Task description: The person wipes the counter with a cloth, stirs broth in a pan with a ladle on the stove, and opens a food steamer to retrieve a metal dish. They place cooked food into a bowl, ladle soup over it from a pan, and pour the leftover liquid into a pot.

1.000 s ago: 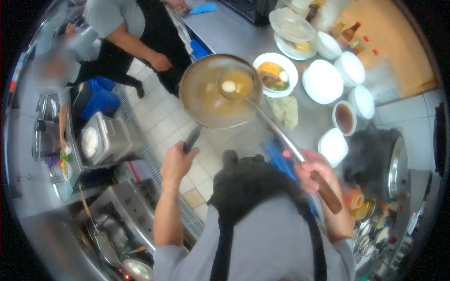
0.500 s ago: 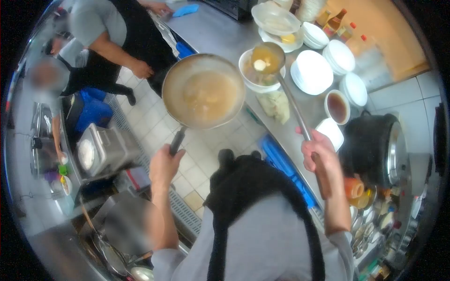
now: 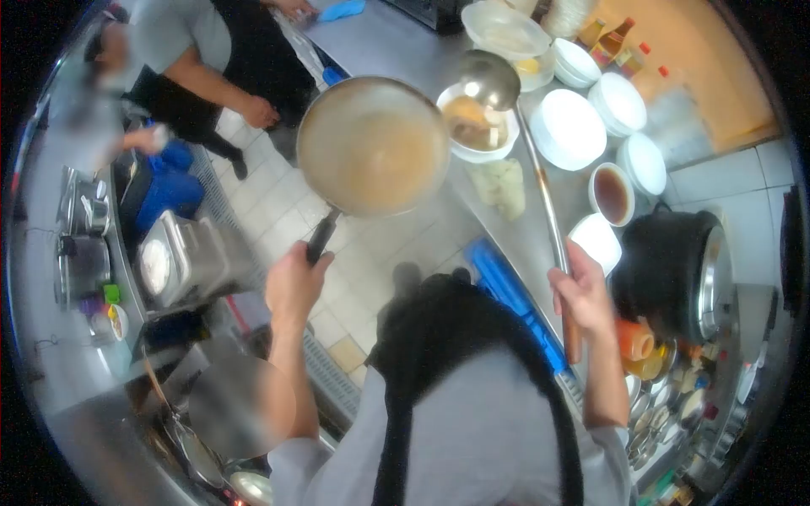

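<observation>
My left hand (image 3: 295,278) is closed round the black handle of a wok (image 3: 374,148), held up over the floor left of the counter. Cloudy brownish liquid lies in the wok. My right hand (image 3: 582,291) grips the wooden end of a long ladle (image 3: 540,169). The ladle's metal bowl is turned over above a white bowl (image 3: 485,150), its rounded back facing me. Brown broth with pale pieces shows in that bowl, partly hidden by the ladle. A crumpled pale cloth (image 3: 498,187) lies on the counter just below the bowl.
White bowl stacks (image 3: 568,131) stand along the counter (image 3: 396,42), near a bowl of dark red-brown sauce (image 3: 611,194). A black pot (image 3: 662,261) sits at the right, with bottles (image 3: 614,40) at the back. Co-workers (image 3: 253,76) stand at upper left. A metal bin (image 3: 198,257) is at left.
The ladle has tipped over, and its yellowish-brown contents are now in the white bowl. My right hand has turned with the handle. The wok has shifted slightly upward in view.
</observation>
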The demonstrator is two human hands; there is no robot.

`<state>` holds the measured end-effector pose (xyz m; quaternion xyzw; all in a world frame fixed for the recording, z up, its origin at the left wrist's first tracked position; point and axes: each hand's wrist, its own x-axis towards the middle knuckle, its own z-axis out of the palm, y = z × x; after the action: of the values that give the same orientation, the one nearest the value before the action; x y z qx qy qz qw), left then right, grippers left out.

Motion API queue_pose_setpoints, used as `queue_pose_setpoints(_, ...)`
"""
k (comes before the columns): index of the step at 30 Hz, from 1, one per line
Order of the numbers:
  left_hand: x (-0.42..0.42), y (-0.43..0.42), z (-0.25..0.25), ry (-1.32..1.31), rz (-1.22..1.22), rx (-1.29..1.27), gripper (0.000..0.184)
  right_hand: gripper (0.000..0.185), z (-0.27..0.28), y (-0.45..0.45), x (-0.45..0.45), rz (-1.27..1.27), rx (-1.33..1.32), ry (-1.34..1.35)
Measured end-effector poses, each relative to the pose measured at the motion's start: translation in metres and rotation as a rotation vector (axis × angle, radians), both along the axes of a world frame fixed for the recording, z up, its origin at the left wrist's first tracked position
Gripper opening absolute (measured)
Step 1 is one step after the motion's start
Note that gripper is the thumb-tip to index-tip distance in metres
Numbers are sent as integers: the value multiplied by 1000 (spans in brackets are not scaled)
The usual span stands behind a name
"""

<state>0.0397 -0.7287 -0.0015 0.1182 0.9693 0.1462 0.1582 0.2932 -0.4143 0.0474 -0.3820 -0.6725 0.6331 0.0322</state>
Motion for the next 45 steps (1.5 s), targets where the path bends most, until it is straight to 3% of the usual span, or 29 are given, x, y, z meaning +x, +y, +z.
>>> queue_pose_setpoints(9,0,-3,-7,79,-35,16,35,54,-25,-22,-15,266,-36,-46)
queue_pose_setpoints(15,1,-3,-6,29,5,-9,41,41,-13,-32,-31,398,-298,-150)
queue_pose_setpoints(21,0,-4,-12,72,-25,-49,40,39,-5,-48,-51,364,-467,-147)
queue_pose_setpoints(27,2,-7,-5,-63,19,-49,35,48,1,-51,-59,422,-613,-93)
queue_pose_setpoints(29,8,-7,-2,-52,37,-85,35,50,-3,-48,-61,388,-772,-19)
queue_pose_setpoints(36,8,-15,-9,-27,5,-67,41,47,11,-64,-73,358,-693,-47)
queue_pose_setpoints(45,3,-16,-17,-122,-9,-30,42,47,17,-57,-63,275,-792,16)
